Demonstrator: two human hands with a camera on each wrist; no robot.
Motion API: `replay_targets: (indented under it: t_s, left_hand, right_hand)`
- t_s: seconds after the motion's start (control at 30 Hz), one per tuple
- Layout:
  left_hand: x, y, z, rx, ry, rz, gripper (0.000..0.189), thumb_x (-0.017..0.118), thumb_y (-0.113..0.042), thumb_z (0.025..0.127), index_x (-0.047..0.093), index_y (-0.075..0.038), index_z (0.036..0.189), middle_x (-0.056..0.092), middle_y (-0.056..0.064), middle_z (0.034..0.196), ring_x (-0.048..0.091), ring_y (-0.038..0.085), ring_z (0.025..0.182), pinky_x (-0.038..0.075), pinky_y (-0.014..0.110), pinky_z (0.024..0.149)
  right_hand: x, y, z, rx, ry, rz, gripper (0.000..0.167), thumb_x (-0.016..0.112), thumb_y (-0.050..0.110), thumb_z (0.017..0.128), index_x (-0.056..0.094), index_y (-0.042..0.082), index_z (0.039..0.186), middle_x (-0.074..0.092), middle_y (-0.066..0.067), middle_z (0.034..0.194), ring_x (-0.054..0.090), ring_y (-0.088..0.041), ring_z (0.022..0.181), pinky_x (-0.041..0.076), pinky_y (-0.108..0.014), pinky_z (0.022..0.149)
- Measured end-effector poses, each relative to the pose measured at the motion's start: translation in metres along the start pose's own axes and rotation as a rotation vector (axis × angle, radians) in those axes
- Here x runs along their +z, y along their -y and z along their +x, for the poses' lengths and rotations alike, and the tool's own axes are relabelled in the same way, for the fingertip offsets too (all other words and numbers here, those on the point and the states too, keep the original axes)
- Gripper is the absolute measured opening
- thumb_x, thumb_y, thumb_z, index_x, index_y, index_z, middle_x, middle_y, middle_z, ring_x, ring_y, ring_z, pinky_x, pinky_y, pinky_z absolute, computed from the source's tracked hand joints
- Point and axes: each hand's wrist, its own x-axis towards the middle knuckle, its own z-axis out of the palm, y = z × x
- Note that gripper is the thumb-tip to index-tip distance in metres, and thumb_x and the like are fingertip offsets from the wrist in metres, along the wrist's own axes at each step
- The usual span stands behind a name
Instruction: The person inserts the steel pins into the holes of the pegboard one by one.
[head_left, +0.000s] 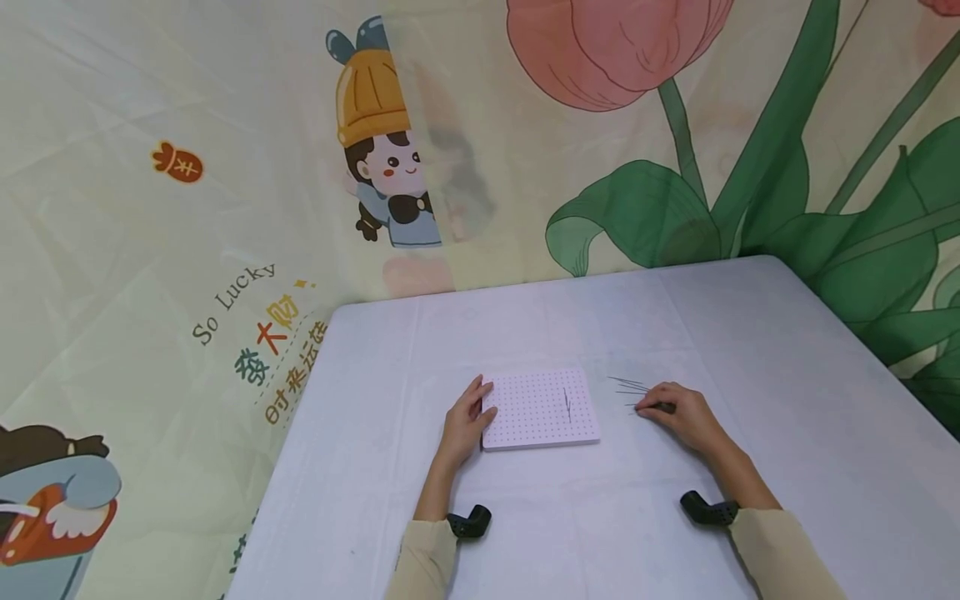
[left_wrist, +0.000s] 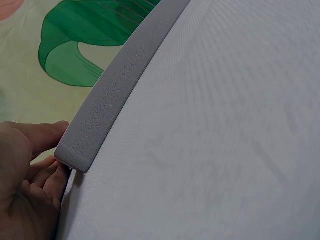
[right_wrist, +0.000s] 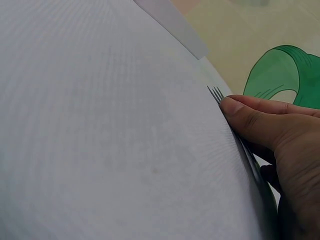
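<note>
A pale lilac board [head_left: 536, 408] dotted with rows of small holes lies flat on the white table. At its left edge my left hand [head_left: 463, 427] grips it; in the left wrist view, the thumb is at the corner of the board [left_wrist: 112, 90] and the other fingers curl lower down. To the right of the board, my right hand [head_left: 681, 412] pinches a thin dark needle-like stick [head_left: 630, 405] between thumb and forefinger. Several similar thin sticks [head_left: 628, 384] lie by its fingertips. Two thin dark sticks [head_left: 567, 404] show on the board's right part.
The white table [head_left: 570, 517] runs back to a printed cloth backdrop [head_left: 480, 167] with a tulip and cartoon figures. Both wrists carry black devices: one on the left wrist [head_left: 471, 522], one on the right wrist [head_left: 707, 510].
</note>
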Motion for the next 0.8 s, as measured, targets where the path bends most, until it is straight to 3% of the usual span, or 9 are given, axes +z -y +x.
replay_targets:
  t_s: [0.17,0.37,0.57,0.8]
  left_hand:
    - [0.0000,-0.0016,-0.0007,0.002,0.001,-0.014,0.044,0.061,-0.005,0.087,0.052,-0.007,0.130,0.029,0.008,0.148,0.030,0.020,0.133,0.031,0.024,0.105]
    - [0.0004,-0.0011,-0.0016,0.028,-0.002,-0.050,0.044,0.061,-0.002,0.087,0.050,-0.001,0.130,0.027,0.013,0.148,0.028,0.028,0.134,0.030,0.035,0.106]
    - [-0.0006,-0.0022,-0.0022,0.015,-0.002,-0.030,0.044,0.062,-0.005,0.087,0.051,-0.005,0.130,0.029,0.008,0.148,0.029,0.024,0.134,0.031,0.031,0.106]
    - [-0.0001,-0.0006,-0.0036,0.069,-0.009,-0.004,0.043,0.061,-0.005,0.087,0.052,-0.003,0.129,0.031,0.013,0.147,0.031,0.024,0.133,0.033,0.026,0.104]
  right_hand:
    - [-0.0008,0.0000,-0.0002,-0.007,0.003,0.013,0.016,0.076,0.003,0.072,0.072,0.017,0.079,0.063,0.004,0.085,0.056,-0.016,0.086,0.043,-0.019,0.077]
    - [-0.0013,0.0015,0.0003,-0.011,0.019,-0.004,0.015,0.076,0.004,0.073,0.070,0.017,0.078,0.062,0.006,0.084,0.054,-0.014,0.084,0.044,-0.025,0.077]
    - [-0.0004,0.0030,0.0005,0.009,0.049,-0.027,0.012,0.073,0.005,0.076,0.068,0.016,0.079,0.061,0.006,0.084,0.053,-0.014,0.086,0.046,-0.032,0.077]
    - [-0.0008,0.0045,-0.0005,0.019,-0.029,0.034,0.005,0.069,0.011,0.082,0.068,0.013,0.087,0.062,0.005,0.085,0.050,-0.009,0.078,0.043,-0.019,0.065]
